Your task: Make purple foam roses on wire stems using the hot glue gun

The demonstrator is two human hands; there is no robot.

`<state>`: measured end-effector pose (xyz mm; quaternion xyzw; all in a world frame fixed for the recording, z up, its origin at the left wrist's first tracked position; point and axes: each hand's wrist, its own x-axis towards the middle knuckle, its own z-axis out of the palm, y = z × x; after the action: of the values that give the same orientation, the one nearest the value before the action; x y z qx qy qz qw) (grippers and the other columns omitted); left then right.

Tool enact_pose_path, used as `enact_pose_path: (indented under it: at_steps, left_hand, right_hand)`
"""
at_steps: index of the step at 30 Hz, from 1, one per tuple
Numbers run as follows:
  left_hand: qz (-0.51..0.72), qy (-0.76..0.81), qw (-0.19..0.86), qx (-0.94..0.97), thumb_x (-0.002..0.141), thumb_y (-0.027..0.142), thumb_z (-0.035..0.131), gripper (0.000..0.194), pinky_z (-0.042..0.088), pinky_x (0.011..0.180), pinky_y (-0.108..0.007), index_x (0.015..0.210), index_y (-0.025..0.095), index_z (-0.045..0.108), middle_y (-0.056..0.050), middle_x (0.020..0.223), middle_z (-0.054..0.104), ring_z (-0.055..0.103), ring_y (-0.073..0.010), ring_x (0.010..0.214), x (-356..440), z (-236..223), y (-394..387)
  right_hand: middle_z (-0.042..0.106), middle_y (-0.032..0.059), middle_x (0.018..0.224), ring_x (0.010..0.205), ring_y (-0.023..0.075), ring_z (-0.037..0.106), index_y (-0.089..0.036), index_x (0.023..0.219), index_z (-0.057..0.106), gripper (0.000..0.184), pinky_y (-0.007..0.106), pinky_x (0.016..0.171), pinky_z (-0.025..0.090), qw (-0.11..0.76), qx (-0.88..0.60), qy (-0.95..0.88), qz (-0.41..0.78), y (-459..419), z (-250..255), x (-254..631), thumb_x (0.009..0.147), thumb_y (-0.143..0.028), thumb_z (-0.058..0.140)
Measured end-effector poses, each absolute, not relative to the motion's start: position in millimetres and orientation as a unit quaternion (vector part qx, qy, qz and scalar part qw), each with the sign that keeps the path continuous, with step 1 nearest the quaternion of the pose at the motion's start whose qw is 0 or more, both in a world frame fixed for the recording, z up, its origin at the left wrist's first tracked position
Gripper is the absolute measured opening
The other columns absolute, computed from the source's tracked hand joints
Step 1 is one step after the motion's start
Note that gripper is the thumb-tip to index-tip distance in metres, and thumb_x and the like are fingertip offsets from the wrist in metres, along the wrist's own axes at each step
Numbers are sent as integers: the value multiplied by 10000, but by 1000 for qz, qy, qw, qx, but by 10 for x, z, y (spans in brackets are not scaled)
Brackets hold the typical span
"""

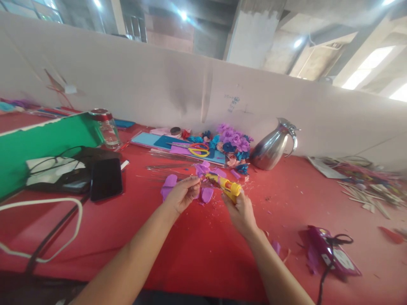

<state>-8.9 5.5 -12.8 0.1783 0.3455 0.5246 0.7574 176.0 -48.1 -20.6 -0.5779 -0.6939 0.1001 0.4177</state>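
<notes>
My right hand (241,212) is wrapped round a yellow glue gun (229,186), its nozzle pointing left toward my other hand. My left hand (185,194) is closed in a pinch in front of the nozzle; what sits between its fingertips is too small to make out. Just beyond the fingertips lies a crumpled purple paper piece (202,168). Cut purple petals (207,195) lie on the red table between my hands, and another purple piece (169,183) is partly hidden behind my left hand. Thin dark wires (162,167) stretch across the table behind it.
Scissors (199,150) rest on coloured paper sheets (143,140) beside a bunch of paper flowers (233,140). A steel jug (270,146) stands behind on the right. To the left are a phone (106,180) and a glass jar (108,130). A purple pouch (333,252) lies front right.
</notes>
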Motion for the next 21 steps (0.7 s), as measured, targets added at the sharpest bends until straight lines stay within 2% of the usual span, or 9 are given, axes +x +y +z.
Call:
enact_pose_path:
  at_steps: [17, 21]
  left_hand:
    - [528, 338, 753, 200, 735, 24, 656, 78, 409, 386, -87, 679, 74, 636, 17, 566, 555, 497, -17, 437, -92, -173, 66]
    - [527, 342, 751, 202, 723, 31, 670, 80, 405, 386, -90, 673, 79, 630, 21, 563, 551, 493, -17, 434, -91, -156, 53]
  right_hand:
    - [655, 26, 676, 568, 181, 612, -154, 1046, 573, 304, 248, 529, 423, 407, -563, -712, 99, -470, -235, 1811, 874, -385, 475]
    - [667, 26, 715, 617, 180, 629, -170, 1038, 575, 275, 246, 563, 439, 416, -559, -710, 101, -475, -222, 1831, 876, -371, 480]
